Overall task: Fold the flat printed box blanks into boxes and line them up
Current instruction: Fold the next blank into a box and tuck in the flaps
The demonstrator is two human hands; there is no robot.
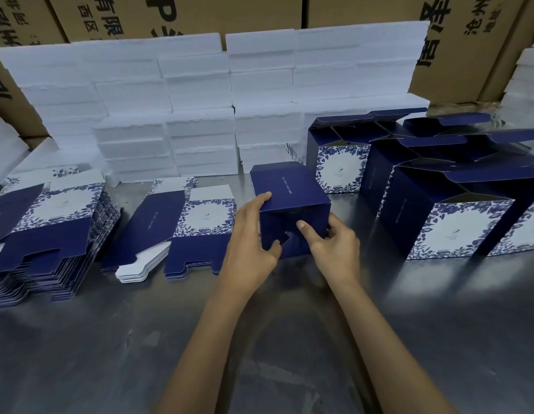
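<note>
Both hands had a grip on the half-folded box [289, 204], left hand [253, 234] curled round its left edge, right hand [334, 246] pinching the near flaps with the thumb pressed in. It sat on the worktop [259, 339], bottom facing the person. Finished boxes [457, 216] stood to the right, so the right hand looked nearer that row; flat blanks [194, 222] lay left.

A box [289, 210] stands mid-table [259, 339], the left hand [251, 237] on its left side and the right hand [331, 246] on its right. Flat blank stacks [50, 234] lie left; folded boxes [457, 210] stand right. Foam blocks [200, 109] stack behind.
</note>
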